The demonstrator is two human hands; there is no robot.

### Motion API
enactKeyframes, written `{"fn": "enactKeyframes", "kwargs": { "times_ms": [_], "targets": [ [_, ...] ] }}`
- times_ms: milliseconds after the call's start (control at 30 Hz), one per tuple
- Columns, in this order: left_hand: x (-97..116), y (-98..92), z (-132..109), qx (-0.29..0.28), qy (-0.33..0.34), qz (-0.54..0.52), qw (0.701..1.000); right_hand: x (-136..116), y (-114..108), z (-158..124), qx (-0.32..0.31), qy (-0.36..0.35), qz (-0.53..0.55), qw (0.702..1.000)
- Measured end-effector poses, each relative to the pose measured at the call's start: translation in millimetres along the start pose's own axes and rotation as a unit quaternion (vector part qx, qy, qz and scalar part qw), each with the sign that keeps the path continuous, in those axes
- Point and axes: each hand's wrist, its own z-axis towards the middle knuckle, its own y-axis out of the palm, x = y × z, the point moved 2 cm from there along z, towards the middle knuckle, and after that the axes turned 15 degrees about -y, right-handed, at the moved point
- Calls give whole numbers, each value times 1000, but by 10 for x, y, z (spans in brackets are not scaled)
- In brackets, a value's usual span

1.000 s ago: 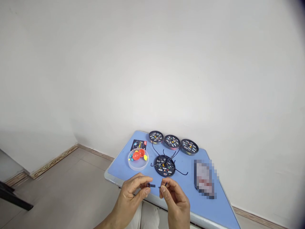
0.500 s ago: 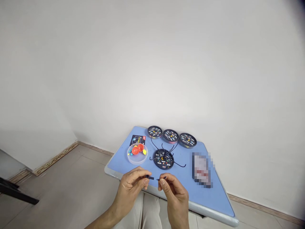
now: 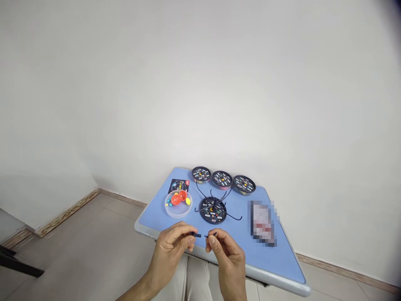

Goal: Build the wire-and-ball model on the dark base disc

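Note:
Between thumb and fingers, my left hand [image 3: 175, 246] pinches a small black plastic piece [image 3: 197, 235] with a short rod end pointing right. My right hand [image 3: 228, 255] pinches a second, thinner dark piece [image 3: 206, 236], its tip facing the first one. A narrow gap separates the two tips. Fingers cover most of both pieces, so their full shape is hidden. Just beyond my hands stands a round black disc base [image 3: 213, 216] printed with planets, with several bent black arms [image 3: 232, 216] spreading out from its centre.
On the blue table [image 3: 238, 234], a clear round tray [image 3: 178, 213] holds orange half-shells and small coloured balls. Behind it lies a black printed card [image 3: 174, 184]. Three round containers [image 3: 222, 179] line the back edge near the wall. A blurred-out packet [image 3: 262, 223] lies at the right.
The whole view has shifted slightly, so the table appears a little further left. Both hands keep their pinch, and the two pieces stay apart.

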Motion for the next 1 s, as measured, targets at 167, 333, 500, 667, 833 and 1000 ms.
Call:
{"fn": "enactKeyframes", "kwargs": {
  "times_ms": [167,333,500,667,833,1000],
  "targets": [
    [38,5,-22,3,1,-1,1000,14,42,19,2,35,88,995],
    [74,16,-36,-3,2,-8,1000,22,114,36,-12,91,228,969],
    [70,15,-34,-7,-7,-23,1000,43,153,25,-9,104,258,961],
    [22,-16,-15,7,-35,-37,999,42,180,19,0,92,215,972],
    [-7,-37,12,13,-78,-59,995,36,146,11,3,64,127,990],
    [-2,-52,8,15,-82,-66,994,-44,128,-37,3,-10,-11,1000]
  ]
}}
